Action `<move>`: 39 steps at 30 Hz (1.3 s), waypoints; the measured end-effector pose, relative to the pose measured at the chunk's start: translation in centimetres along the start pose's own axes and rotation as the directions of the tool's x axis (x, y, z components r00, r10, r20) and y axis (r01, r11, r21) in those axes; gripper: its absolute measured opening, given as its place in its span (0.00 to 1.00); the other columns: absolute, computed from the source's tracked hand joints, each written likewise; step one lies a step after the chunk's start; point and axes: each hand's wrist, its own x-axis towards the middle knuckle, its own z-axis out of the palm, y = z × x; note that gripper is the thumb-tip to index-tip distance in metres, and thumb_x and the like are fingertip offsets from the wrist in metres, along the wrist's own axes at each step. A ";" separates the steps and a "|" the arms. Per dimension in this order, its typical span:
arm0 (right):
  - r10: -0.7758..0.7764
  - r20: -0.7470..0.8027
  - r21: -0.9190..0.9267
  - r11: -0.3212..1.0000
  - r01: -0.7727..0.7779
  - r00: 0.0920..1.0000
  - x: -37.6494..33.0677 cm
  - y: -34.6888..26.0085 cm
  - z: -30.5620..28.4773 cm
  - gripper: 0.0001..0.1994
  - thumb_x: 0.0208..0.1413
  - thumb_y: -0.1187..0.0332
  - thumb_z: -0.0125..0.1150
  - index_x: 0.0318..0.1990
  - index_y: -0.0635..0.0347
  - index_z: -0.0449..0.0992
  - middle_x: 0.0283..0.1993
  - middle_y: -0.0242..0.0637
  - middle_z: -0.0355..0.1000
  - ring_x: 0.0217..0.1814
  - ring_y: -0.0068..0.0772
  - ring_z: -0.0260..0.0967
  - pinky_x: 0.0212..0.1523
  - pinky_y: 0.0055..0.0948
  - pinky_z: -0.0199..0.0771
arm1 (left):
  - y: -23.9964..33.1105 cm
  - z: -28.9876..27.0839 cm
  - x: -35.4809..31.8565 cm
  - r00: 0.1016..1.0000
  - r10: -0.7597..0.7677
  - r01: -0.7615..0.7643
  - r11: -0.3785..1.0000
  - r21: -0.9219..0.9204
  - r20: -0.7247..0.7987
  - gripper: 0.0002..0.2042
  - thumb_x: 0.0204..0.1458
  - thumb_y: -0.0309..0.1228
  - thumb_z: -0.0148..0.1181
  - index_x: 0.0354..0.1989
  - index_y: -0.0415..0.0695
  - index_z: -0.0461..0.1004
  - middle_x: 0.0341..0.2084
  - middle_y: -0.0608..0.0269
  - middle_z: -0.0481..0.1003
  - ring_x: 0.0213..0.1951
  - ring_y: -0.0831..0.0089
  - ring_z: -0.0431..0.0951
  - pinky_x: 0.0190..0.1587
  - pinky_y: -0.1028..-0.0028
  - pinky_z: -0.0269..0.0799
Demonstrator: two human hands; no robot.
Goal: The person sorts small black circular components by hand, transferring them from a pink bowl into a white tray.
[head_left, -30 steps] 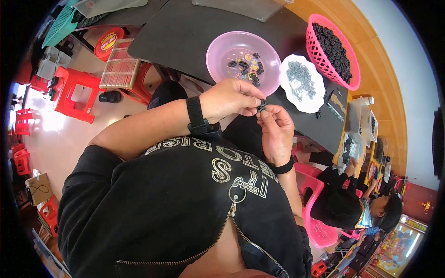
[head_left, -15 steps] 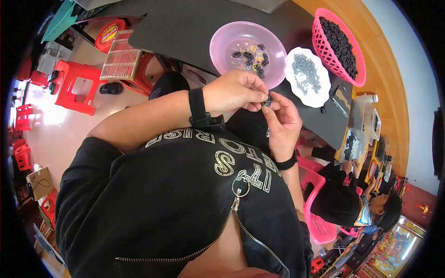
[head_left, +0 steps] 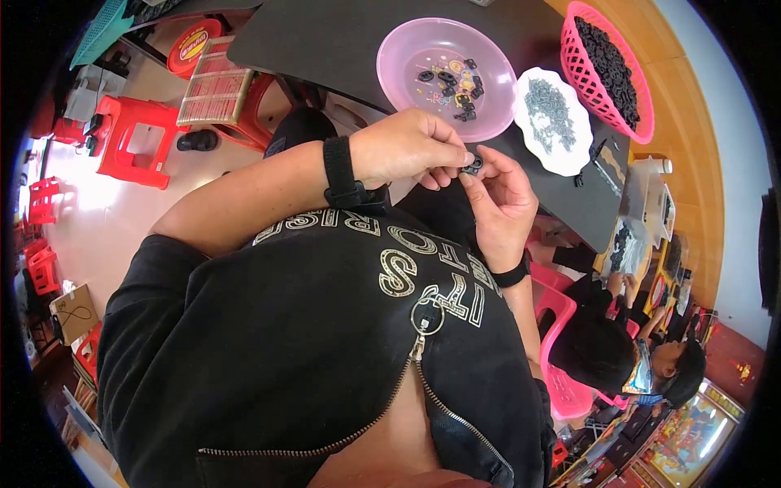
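Observation:
My left hand (head_left: 411, 150) and my right hand (head_left: 498, 203) meet in front of my chest, both pinching a small black ring-shaped part (head_left: 473, 165) between their fingertips. A black watch sits on my left wrist and a black band on my right. Just beyond my hands, on the dark table (head_left: 325, 41), stands a pink plastic plate (head_left: 407, 57) holding several small black and yellow parts. Beside it to the right is a white plate (head_left: 561, 154) with a heap of small grey metal pieces.
A pink basket (head_left: 582, 65) full of black parts stands at the table's far right. Red plastic stools (head_left: 130, 138) stand on the floor to the left. Another person (head_left: 618, 350) sits on a pink chair at my right, near the table's end.
The view has shifted slightly, so the plates sit lower and more central. My hands stay together on the small black part, fingers turning it a little.

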 end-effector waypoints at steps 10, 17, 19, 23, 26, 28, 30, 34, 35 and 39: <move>-0.049 0.094 -0.216 0.974 0.068 0.994 -0.3 -0.3 0.0 0.15 0.43 0.80 0.64 0.41 0.64 0.73 0.29 0.26 0.65 0.27 0.14 0.60 0.29 0.14 0.63 | -0.1 -0.1 -0.4 0.997 -0.046 0.045 0.999 0.019 0.057 0.08 0.51 0.30 0.55 0.22 0.42 0.70 0.15 0.71 0.68 0.17 0.85 0.66 0.20 0.87 0.61; -0.009 0.166 -0.244 0.969 0.050 0.986 -0.5 -0.4 -0.4 0.11 0.49 0.82 0.58 0.41 0.66 0.69 0.33 0.33 0.72 0.31 0.17 0.68 0.30 0.17 0.70 | 0.6 0.0 -0.8 0.992 -0.076 0.072 0.996 0.045 0.096 0.07 0.50 0.28 0.54 0.22 0.42 0.69 0.14 0.70 0.68 0.16 0.85 0.65 0.15 0.84 0.58; -0.007 0.163 -0.245 0.968 0.047 0.987 -0.6 -0.6 -0.4 0.10 0.49 0.82 0.57 0.40 0.66 0.69 0.33 0.33 0.72 0.31 0.18 0.68 0.30 0.17 0.70 | 0.4 0.0 -0.7 0.994 -0.057 0.053 0.997 0.049 0.097 0.07 0.50 0.28 0.54 0.22 0.42 0.69 0.13 0.70 0.68 0.15 0.84 0.65 0.14 0.84 0.57; -0.037 0.177 -0.239 0.968 0.079 0.984 -0.6 -1.0 -0.3 0.08 0.49 0.82 0.57 0.39 0.67 0.70 0.33 0.36 0.72 0.29 0.20 0.70 0.30 0.18 0.72 | 0.7 0.2 -1.0 0.994 -0.050 0.044 0.997 0.067 0.092 0.07 0.51 0.28 0.54 0.22 0.41 0.68 0.13 0.70 0.67 0.15 0.84 0.65 0.14 0.84 0.56; -0.105 0.120 -0.206 0.970 0.128 0.987 -0.5 -0.7 -0.1 0.07 0.46 0.77 0.63 0.33 0.65 0.72 0.29 0.36 0.73 0.24 0.20 0.71 0.23 0.17 0.68 | 0.9 0.3 -1.2 0.990 -0.070 0.063 0.996 0.058 0.123 0.07 0.51 0.28 0.54 0.24 0.41 0.69 0.13 0.70 0.67 0.15 0.83 0.64 0.14 0.84 0.56; -0.095 0.154 -0.226 0.966 0.129 0.983 -0.5 -1.0 -0.5 0.08 0.48 0.80 0.60 0.36 0.66 0.71 0.30 0.35 0.72 0.27 0.20 0.70 0.27 0.18 0.70 | 0.9 0.3 -1.2 0.990 -0.050 0.043 0.998 0.053 0.133 0.07 0.52 0.29 0.53 0.24 0.41 0.68 0.13 0.70 0.66 0.15 0.83 0.64 0.13 0.84 0.55; -0.085 0.189 -0.245 0.961 0.131 0.978 -0.3 -1.0 -0.5 0.09 0.49 0.83 0.57 0.39 0.68 0.70 0.32 0.35 0.71 0.30 0.21 0.70 0.31 0.18 0.72 | 1.1 0.3 -1.2 0.989 -0.029 0.023 0.999 0.047 0.142 0.07 0.52 0.29 0.53 0.25 0.41 0.68 0.13 0.70 0.66 0.15 0.83 0.64 0.13 0.84 0.55; -0.121 0.049 -0.171 0.977 0.127 0.991 -0.3 -0.4 -0.5 0.11 0.44 0.80 0.63 0.38 0.65 0.73 0.30 0.29 0.68 0.27 0.14 0.62 0.28 0.14 0.63 | 1.0 0.4 -0.8 0.994 -0.044 0.048 0.998 -0.040 0.096 0.07 0.54 0.30 0.52 0.28 0.41 0.70 0.16 0.69 0.68 0.18 0.83 0.67 0.18 0.84 0.62; -0.126 0.038 -0.179 0.975 0.131 0.991 -0.3 -0.4 -0.6 0.12 0.44 0.80 0.63 0.39 0.65 0.73 0.30 0.28 0.67 0.28 0.13 0.60 0.28 0.13 0.61 | 0.9 0.3 -0.6 0.998 -0.033 0.037 0.996 -0.077 0.059 0.07 0.54 0.31 0.52 0.30 0.41 0.71 0.18 0.69 0.69 0.19 0.83 0.68 0.20 0.85 0.64; -0.123 0.021 -0.153 0.980 0.125 0.992 -0.1 -0.7 -0.4 0.13 0.44 0.81 0.63 0.39 0.65 0.73 0.29 0.27 0.66 0.28 0.14 0.60 0.28 0.13 0.61 | 1.0 -0.1 -0.6 0.996 -0.047 0.051 0.997 -0.049 0.073 0.07 0.54 0.32 0.51 0.32 0.42 0.72 0.20 0.69 0.70 0.22 0.84 0.70 0.25 0.86 0.66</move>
